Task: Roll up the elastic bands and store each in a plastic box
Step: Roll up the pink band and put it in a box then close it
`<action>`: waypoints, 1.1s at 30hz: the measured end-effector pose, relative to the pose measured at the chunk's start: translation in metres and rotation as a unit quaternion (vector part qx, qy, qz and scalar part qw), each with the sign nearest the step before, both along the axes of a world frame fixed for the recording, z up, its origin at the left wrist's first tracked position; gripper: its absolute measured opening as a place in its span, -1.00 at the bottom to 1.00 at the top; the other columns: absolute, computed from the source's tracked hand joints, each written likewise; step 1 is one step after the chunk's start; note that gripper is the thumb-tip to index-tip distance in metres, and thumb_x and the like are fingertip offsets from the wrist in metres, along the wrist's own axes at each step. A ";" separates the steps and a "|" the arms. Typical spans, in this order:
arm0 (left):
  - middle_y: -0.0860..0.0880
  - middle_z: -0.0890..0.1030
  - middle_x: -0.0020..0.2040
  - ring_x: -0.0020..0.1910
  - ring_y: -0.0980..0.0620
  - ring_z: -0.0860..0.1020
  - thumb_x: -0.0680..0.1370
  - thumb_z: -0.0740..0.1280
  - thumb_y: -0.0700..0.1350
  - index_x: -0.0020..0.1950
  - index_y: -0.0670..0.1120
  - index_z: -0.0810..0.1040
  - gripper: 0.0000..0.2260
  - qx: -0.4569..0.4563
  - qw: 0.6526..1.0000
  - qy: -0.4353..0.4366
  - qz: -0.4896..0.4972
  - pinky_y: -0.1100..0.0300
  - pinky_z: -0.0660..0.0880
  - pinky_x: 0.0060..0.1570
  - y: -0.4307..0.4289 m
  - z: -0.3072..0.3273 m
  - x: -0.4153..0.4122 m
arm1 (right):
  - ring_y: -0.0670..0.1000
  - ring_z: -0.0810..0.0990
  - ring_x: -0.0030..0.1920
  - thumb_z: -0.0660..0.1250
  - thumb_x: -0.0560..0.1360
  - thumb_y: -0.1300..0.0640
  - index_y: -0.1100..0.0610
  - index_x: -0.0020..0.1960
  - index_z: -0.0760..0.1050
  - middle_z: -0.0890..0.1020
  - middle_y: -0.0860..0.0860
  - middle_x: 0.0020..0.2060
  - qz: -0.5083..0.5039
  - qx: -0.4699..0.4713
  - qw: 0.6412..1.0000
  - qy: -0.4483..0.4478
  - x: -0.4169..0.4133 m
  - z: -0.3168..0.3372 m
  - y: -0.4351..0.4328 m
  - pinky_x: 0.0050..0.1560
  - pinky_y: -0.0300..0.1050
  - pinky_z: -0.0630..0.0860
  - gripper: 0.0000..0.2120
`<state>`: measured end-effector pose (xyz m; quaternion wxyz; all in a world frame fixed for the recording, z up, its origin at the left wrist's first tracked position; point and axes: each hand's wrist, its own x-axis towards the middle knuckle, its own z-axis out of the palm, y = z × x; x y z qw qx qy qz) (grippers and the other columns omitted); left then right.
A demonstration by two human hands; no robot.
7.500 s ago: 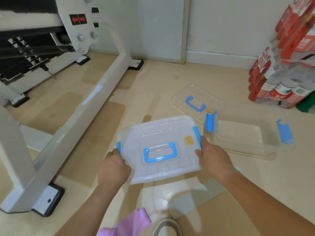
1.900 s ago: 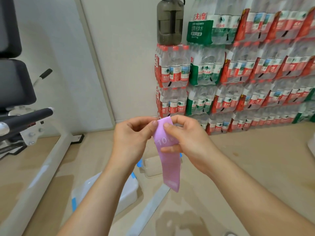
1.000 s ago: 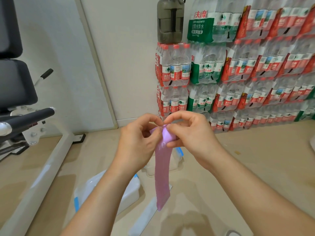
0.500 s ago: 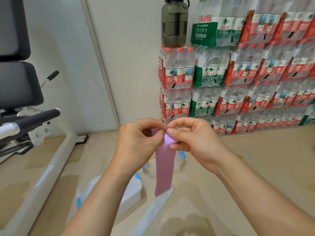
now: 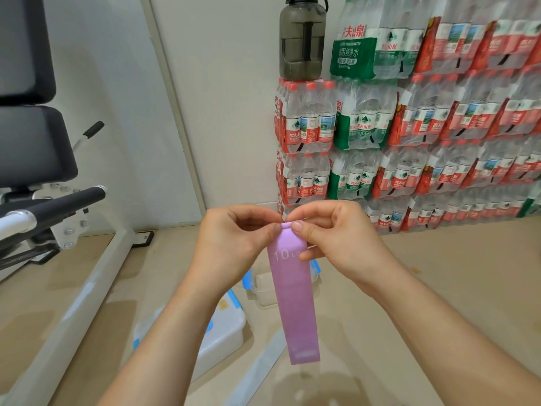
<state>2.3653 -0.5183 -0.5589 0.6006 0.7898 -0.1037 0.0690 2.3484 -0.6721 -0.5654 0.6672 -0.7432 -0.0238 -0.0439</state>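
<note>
Between your two hands, at chest height in the head view, hangs the purple elastic band [image 5: 292, 300], printed "10 LB". Your left hand [image 5: 234, 244] and right hand [image 5: 330, 238] each pinch its top edge, thumb against forefinger, so your grip is clamped on the band from both sides. Only a small fold shows at that top edge; the rest drops straight and flat below your grip, so I judge the rolling barely begun.

Below your left hand, on the floor, sits a lidded plastic box [image 5: 222, 332] with blue clips; whether it already holds a band I cannot tell. Below your right hand, partly behind the band, is a second clear box [image 5: 263, 291]. What remains, as I read it: roll this band down to its free end, then put it in a box.
</note>
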 end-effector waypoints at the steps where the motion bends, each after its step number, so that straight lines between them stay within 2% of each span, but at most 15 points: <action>1: 0.01 0.70 -0.26 -0.28 0.15 0.65 0.42 0.45 -0.32 -0.21 -0.10 0.68 -0.87 0.028 1.000 -0.007 0.003 0.40 0.53 -0.25 0.000 0.000 0.000 | -0.03 0.59 -0.29 0.33 0.51 0.31 0.19 -0.08 0.61 0.72 0.15 -0.18 0.000 -0.007 1.000 -0.001 0.000 0.000 0.000 -0.38 -0.23 0.58 -0.90; 3: 0.05 0.70 -0.25 -0.27 0.17 0.65 0.43 0.44 -0.28 -0.16 -0.08 0.69 -0.89 0.071 0.997 -0.015 0.004 0.41 0.53 -0.25 0.000 0.000 0.000 | -0.05 0.58 -0.30 0.33 0.51 0.31 0.18 -0.09 0.61 0.72 0.10 -0.21 -0.002 -0.016 1.000 -0.002 0.000 0.001 -0.001 -0.40 -0.24 0.56 -0.90; 6: 0.06 0.70 -0.28 -0.28 0.17 0.64 0.45 0.43 -0.21 -0.15 -0.03 0.70 -0.91 0.121 0.992 -0.024 -0.005 0.37 0.53 -0.25 0.002 0.000 0.000 | -0.04 0.58 -0.30 0.34 0.51 0.31 0.20 -0.08 0.62 0.71 0.15 -0.20 -0.007 -0.025 1.000 -0.003 0.000 0.002 -0.002 -0.41 -0.23 0.56 -0.91; 9: 0.04 0.68 -0.33 -0.34 0.16 0.61 0.46 0.42 -0.18 -0.21 -0.03 0.67 -0.92 0.144 0.989 -0.039 -0.009 0.39 0.49 -0.31 0.003 -0.002 0.000 | 0.00 0.57 -0.29 0.35 0.50 0.29 0.19 -0.08 0.62 0.71 0.18 -0.17 -0.011 -0.047 0.999 -0.004 -0.001 0.003 -0.002 -0.46 -0.24 0.52 -0.92; 12: 0.03 0.66 -0.38 -0.39 0.12 0.60 0.46 0.43 -0.18 -0.24 -0.02 0.64 -0.90 0.141 0.989 -0.040 -0.005 0.31 0.51 -0.33 0.001 -0.004 0.000 | -0.02 0.54 -0.37 0.37 0.49 0.25 0.12 -0.11 0.63 0.71 0.14 -0.26 -0.023 -0.092 0.995 -0.014 -0.001 0.003 -0.003 -0.54 -0.27 0.41 -0.92; 14: 0.01 0.65 -0.38 -0.39 0.10 0.60 0.44 0.44 -0.20 -0.26 -0.01 0.64 -0.89 0.114 0.993 -0.031 0.001 0.27 0.52 -0.32 0.001 -0.003 0.000 | -0.02 0.55 -0.39 0.38 0.48 0.23 0.09 -0.13 0.64 0.70 0.11 -0.31 -0.028 -0.103 0.994 -0.017 -0.002 0.005 -0.004 -0.55 -0.27 0.38 -0.92; 18: -0.13 0.69 -0.30 -0.33 0.03 0.61 0.42 0.45 -0.28 -0.23 -0.11 0.67 -0.91 0.029 1.000 0.005 -0.007 0.19 0.56 -0.26 0.001 0.000 0.002 | 0.00 0.60 -0.36 0.41 0.45 0.28 0.14 -0.14 0.64 0.70 0.11 -0.31 -0.002 -0.029 0.999 0.020 -0.002 0.007 -0.007 -0.51 -0.28 0.40 -0.93; 23: -0.17 0.69 -0.25 -0.30 0.04 0.62 0.40 0.44 -0.37 -0.24 -0.16 0.66 -0.87 -0.037 0.998 0.033 -0.033 0.27 0.56 -0.26 0.001 -0.001 0.001 | 0.00 0.58 -0.35 0.41 0.41 0.35 0.20 -0.16 0.65 0.68 0.09 -0.33 0.015 0.029 0.998 0.048 -0.001 0.008 -0.009 -0.48 -0.29 0.44 -0.91; 28: -0.13 0.68 -0.27 -0.31 0.04 0.61 0.38 0.45 -0.40 -0.26 -0.13 0.65 -0.83 -0.079 0.994 0.065 -0.048 0.29 0.53 -0.28 0.001 -0.002 0.003 | -0.07 0.61 -0.38 0.42 0.40 0.36 0.23 -0.15 0.65 0.68 0.06 -0.34 0.015 0.040 0.998 0.042 0.000 0.008 -0.010 -0.44 -0.29 0.48 -0.91; 31: -0.23 0.69 -0.18 -0.21 -0.07 0.64 0.36 0.46 -0.38 -0.23 -0.13 0.65 -0.84 -0.113 0.988 0.090 -0.062 0.14 0.58 -0.13 0.001 -0.003 0.004 | -0.08 0.60 -0.37 0.43 0.39 0.38 0.23 -0.16 0.65 0.68 0.08 -0.35 0.008 0.036 0.999 0.030 -0.001 0.008 -0.010 -0.41 -0.28 0.50 -0.91; 33: -0.26 0.69 -0.11 -0.16 -0.11 0.66 0.34 0.49 -0.27 -0.16 -0.13 0.65 -0.88 -0.145 0.980 0.111 -0.080 0.05 0.61 -0.05 0.000 -0.002 0.002 | -0.07 0.60 -0.36 0.43 0.39 0.38 0.22 -0.17 0.66 0.69 0.09 -0.34 0.002 0.031 0.999 0.020 -0.001 0.008 -0.010 -0.40 -0.27 0.51 -0.90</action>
